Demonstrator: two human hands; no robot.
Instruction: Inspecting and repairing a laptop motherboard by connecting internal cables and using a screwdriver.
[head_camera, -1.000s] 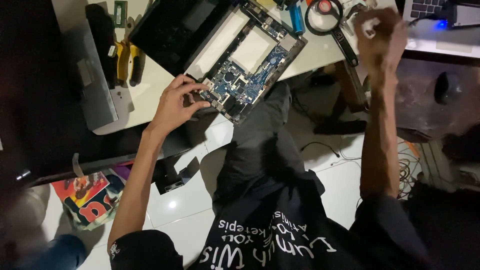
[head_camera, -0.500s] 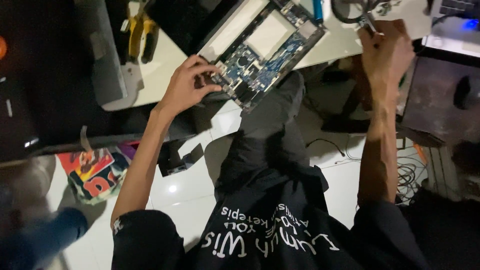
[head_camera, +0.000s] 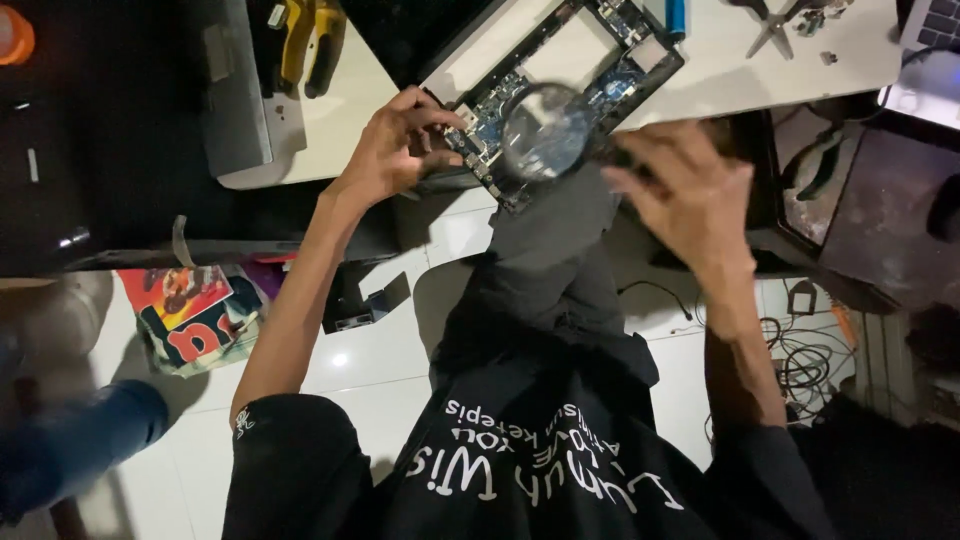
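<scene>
left hand at about 10 o'clock from frame centre, fingertips pinched narrow on the near edge of the opened laptop, which overhangs the white surface edge at 12 o'clock. right hand at 2 o'clock, blurred, grip closed round the dark handle of a magnifying glass, lens hovering just over the exposed blue board, near corner.

risks, as judged from here:
- laptop corner past the surface edge, over the lap and white tile floor; push from left fingers could tip or slide it off.
- lens v. close to board; a dip could knock components or scratch glass.
- bare fingers on circuitry = static or smudge risk; can't tell if power is cut.
- blur on right hand suggests unsteady hold, so handle could slip.
- loose bits at 1 o'clock: scissors, blue cylinder, small parts; elbow sweep could scatter them.
- yellow-handled pliers at 11 o'clock near the edge, well apart from both hands.
- cables on floor at 4 o'clock, snag for feet.
</scene>
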